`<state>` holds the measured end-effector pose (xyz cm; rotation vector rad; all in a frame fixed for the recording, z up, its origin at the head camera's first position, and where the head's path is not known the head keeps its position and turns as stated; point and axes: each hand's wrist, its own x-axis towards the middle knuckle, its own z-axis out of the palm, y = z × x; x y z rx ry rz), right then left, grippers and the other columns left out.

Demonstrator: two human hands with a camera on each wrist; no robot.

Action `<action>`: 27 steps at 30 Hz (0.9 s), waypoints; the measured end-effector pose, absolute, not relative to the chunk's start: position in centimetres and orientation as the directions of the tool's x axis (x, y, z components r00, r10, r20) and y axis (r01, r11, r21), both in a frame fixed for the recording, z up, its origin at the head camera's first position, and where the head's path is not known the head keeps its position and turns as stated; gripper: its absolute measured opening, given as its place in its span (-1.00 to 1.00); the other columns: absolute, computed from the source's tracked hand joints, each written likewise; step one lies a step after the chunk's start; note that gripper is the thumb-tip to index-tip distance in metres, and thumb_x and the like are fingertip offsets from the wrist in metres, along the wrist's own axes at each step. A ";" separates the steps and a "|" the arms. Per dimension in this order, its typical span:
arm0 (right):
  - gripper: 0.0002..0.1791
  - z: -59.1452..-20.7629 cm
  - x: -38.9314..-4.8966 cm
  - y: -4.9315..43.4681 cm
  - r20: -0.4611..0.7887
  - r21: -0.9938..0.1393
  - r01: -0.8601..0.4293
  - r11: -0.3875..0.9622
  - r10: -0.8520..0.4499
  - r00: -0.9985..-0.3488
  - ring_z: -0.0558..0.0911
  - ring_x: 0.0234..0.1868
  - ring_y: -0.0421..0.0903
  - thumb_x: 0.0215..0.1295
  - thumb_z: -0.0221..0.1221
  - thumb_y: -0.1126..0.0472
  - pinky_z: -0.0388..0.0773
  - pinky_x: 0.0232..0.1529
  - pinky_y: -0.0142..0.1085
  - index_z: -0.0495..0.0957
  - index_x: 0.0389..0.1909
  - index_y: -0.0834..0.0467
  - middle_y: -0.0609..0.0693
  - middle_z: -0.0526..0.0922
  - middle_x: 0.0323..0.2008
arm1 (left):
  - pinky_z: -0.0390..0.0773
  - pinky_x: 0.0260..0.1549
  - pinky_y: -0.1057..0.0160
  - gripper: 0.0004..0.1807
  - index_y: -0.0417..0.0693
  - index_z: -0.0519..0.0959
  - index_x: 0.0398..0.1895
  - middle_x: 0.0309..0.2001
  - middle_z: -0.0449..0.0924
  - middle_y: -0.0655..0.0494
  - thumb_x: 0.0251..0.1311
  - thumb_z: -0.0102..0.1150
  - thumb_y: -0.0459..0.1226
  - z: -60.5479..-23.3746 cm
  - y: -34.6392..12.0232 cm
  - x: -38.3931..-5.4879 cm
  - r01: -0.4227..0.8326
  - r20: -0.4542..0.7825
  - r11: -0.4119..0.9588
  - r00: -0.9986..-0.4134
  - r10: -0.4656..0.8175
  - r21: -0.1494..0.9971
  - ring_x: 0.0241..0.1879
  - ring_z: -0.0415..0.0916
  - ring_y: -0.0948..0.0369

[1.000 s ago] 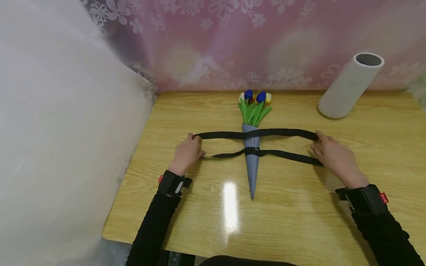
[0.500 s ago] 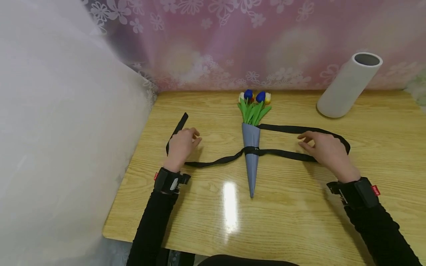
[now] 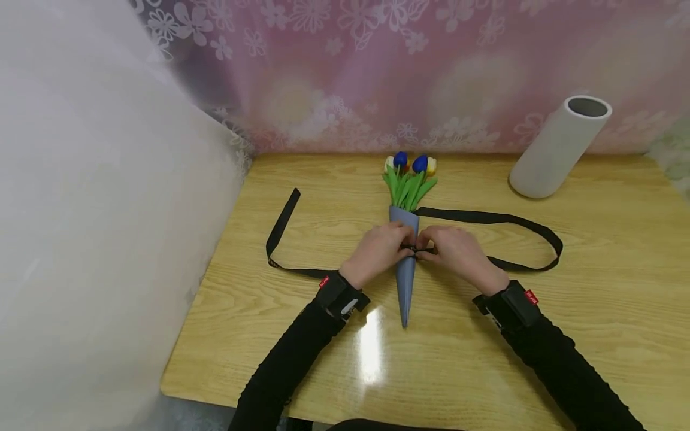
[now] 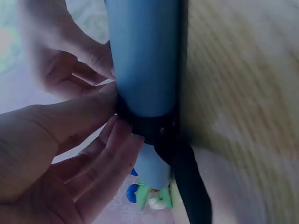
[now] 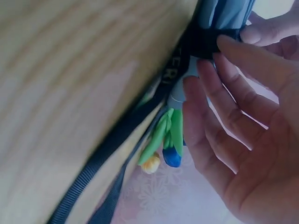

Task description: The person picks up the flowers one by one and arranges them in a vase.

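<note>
A small bouquet of tulips (image 3: 419,164), blue and pale with green leaves, lies on the table in a grey-blue paper cone (image 3: 405,293), its tip toward me. A black ribbon (image 3: 507,218) is wrapped and knotted round the cone's middle. Both hands meet there. My left hand (image 3: 377,251) pinches the ribbon at the knot from the left, thumb against fingers. From the right, my right hand (image 3: 458,251) pinches it too, its other fingers beside the cone. Fingers partly hide the knot. In the right wrist view, pale letters show on the ribbon (image 5: 170,70).
One loose ribbon tail bends across the wooden table (image 3: 323,335) on the left; a long loop curves out on the right. A white cylindrical vase (image 3: 557,149) leans at the back right. A pink floral curtain (image 3: 345,78) hangs behind, and white sheeting (image 3: 108,209) covers the left side.
My hands have let go of the ribbon's outspread ends, which dropped to the table. Both have moved inward to the knot on the cone and now pinch the ribbon there.
</note>
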<state>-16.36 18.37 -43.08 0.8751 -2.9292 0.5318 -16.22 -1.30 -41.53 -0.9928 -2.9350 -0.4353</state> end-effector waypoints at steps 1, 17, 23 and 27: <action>-0.83 -43.2 -16.3 18.4 0.140 -0.322 -0.540 0.778 -0.525 -0.840 0.52 -0.56 -0.18 0.17 0.48 0.18 0.40 -0.57 -0.30 0.68 -0.32 0.11 -0.01 0.72 -0.38 | 0.56 -0.36 0.35 -0.85 0.04 0.66 -0.20 -0.24 0.58 0.15 0.35 0.31 -0.11 -41.7 -1.3 -16.2 0.595 0.106 0.762 -0.801 0.589 0.254 -0.30 0.60 0.26; -0.79 -43.7 -16.0 18.0 0.128 -0.546 -0.488 0.681 -0.508 -0.852 0.61 -0.44 -0.15 0.46 0.24 0.11 0.51 -0.45 -0.28 0.64 -0.08 0.17 0.06 0.72 -0.29 | 0.55 -0.40 0.37 -0.90 0.04 0.67 -0.13 -0.22 0.68 0.17 0.44 0.20 -0.20 -41.7 -2.0 -16.5 0.643 0.270 0.681 -0.766 0.584 0.350 -0.34 0.61 0.30; -0.79 -43.4 -16.3 17.8 0.186 -0.516 -0.477 0.711 -0.451 -0.873 0.55 -0.55 -0.21 0.43 0.27 0.09 0.44 -0.54 -0.31 0.64 -0.07 0.13 0.01 0.72 -0.33 | 0.57 -0.38 0.34 -0.81 0.03 0.65 -0.03 -0.11 0.66 0.12 0.50 0.11 -0.13 -40.7 -2.7 -17.0 0.625 0.279 0.680 -0.780 0.560 0.383 -0.31 0.62 0.25; -0.75 -43.1 -16.3 17.6 0.226 -0.495 -0.517 0.698 -0.471 -0.853 0.52 -0.55 -0.25 0.37 0.33 0.05 0.44 -0.54 -0.32 0.65 -0.03 0.06 -0.07 0.66 -0.31 | 0.56 -0.36 0.29 -0.86 0.02 0.66 -0.06 -0.15 0.65 0.11 0.47 0.17 -0.19 -40.0 -4.0 -17.4 0.543 0.146 0.762 -0.837 0.528 0.353 -0.32 0.58 0.22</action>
